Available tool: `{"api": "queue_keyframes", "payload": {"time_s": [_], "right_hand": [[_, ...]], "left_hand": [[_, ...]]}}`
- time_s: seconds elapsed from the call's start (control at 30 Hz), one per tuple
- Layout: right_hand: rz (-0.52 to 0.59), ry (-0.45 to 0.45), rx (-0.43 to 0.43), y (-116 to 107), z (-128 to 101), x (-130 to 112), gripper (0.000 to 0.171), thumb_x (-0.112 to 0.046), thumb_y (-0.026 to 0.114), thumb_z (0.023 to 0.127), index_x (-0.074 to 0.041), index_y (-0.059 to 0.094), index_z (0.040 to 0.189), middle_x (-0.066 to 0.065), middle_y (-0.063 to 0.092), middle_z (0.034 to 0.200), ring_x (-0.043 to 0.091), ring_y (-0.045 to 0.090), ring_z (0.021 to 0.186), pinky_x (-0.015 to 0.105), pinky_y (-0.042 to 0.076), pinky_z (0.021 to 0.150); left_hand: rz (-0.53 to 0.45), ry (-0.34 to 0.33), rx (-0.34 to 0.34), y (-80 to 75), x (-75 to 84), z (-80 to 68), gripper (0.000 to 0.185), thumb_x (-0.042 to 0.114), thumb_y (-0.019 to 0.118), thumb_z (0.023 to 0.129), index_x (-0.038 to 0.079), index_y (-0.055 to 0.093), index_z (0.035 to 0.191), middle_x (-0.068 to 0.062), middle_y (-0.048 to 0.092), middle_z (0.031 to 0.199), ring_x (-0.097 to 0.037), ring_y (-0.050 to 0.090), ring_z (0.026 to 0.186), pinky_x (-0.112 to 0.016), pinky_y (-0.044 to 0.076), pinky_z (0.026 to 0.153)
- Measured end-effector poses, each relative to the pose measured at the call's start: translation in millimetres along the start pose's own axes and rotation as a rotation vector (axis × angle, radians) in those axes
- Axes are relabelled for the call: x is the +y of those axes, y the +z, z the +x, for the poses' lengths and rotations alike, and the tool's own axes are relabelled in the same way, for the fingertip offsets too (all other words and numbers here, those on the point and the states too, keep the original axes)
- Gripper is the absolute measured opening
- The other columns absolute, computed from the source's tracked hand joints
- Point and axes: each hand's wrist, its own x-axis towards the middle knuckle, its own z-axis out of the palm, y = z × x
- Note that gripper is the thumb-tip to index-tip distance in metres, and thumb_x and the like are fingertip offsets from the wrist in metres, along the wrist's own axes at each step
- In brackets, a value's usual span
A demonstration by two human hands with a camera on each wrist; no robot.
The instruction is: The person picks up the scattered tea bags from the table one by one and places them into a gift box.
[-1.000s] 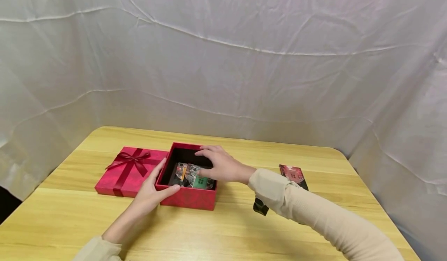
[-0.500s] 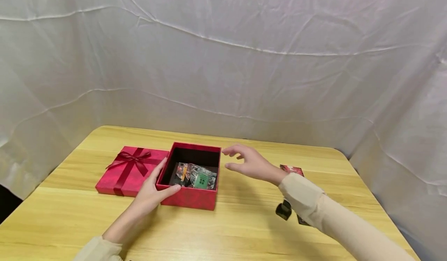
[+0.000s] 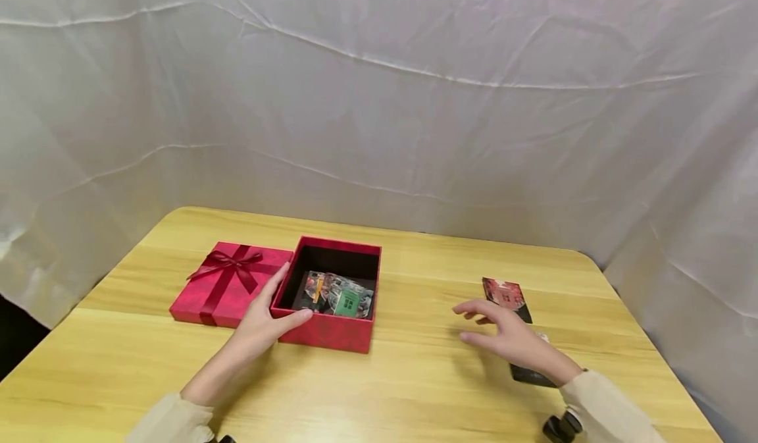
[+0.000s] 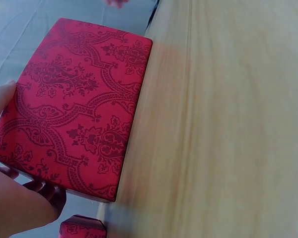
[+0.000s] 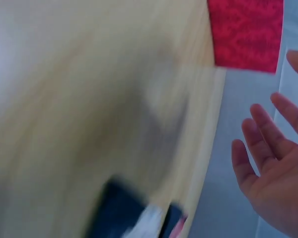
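In the head view a red patterned gift box point(image 3: 331, 331) stands uncovered. Flat printed packets lie inside it, one with a green label point(image 3: 347, 303) and another with an orange strip point(image 3: 316, 286). My left hand point(image 3: 260, 324) holds the box at its near left corner, thumb on the front rim and fingers along the left side. In the left wrist view the patterned wall point(image 4: 79, 109) sits between thumb and fingers. My right hand point(image 3: 512, 341) hovers with nothing in it, fingers loosely bent, close to a red-and-black packet point(image 3: 505, 294) on the table.
Left of the box lies its pink-red lid point(image 3: 201, 298) with a dark red ribbon bow point(image 3: 232, 266). A dark packet point(image 3: 531, 376) lies partly hidden beneath the right hand and wrist. Pale cloth point(image 3: 379, 114) hangs behind the wooden table point(image 3: 414, 390).
My right hand has left the inside of the box and travelled right to near the packets. The left hand keeps its hold on the box, which stays in place.
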Motion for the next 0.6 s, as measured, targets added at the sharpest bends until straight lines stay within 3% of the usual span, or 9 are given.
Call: {"api": "queue_keyframes", "payload": {"time_s": [0.23,0.47,0.53,0.6], "right_hand": [[-0.045,0.028,0.043,-22.3,-31.3,25.8,0.039,-0.015,0.067,0.092,-0.007,0.058,0.130,0.006,0.058,0.128,0.019,0.055,0.113,0.042,0.049,0.089],[-0.109,0.157,0.055,-43.9,-50.3,51.3,0.043,-0.022,0.066,0.093,-0.008,0.056,0.133,0.012,0.055,0.132,0.037,0.049,0.119,0.053,0.044,0.091],[-0.123,0.174,0.055,-47.0,-55.5,59.8,0.044,-0.022,0.067,0.092,-0.007,0.056,0.132,0.014,0.055,0.132,0.029,0.049,0.120,0.051,0.045,0.091],[-0.129,0.175,0.059,-48.5,-59.9,68.4,0.045,-0.021,0.068,0.091,-0.005,0.057,0.132,0.015,0.056,0.131,0.014,0.048,0.121,0.044,0.047,0.091]], "left_hand": [[0.002,0.006,0.010,-0.5,-0.4,-0.5,0.091,0.024,0.074,0.085,0.021,0.017,0.156,-0.017,0.018,0.157,-0.039,0.017,0.141,-0.065,0.019,0.107],[0.003,0.014,0.008,0.8,-1.5,0.5,0.091,0.025,0.074,0.085,0.020,0.017,0.156,-0.015,0.017,0.157,-0.038,0.015,0.142,-0.066,0.019,0.107],[0.006,0.013,0.006,1.1,-2.2,1.0,0.091,0.025,0.074,0.085,0.020,0.017,0.156,-0.015,0.017,0.157,-0.038,0.014,0.142,-0.066,0.019,0.107],[0.008,0.013,0.006,1.2,-2.9,1.4,0.091,0.025,0.074,0.085,0.020,0.017,0.156,-0.015,0.016,0.158,-0.038,0.013,0.142,-0.066,0.019,0.106]]}}
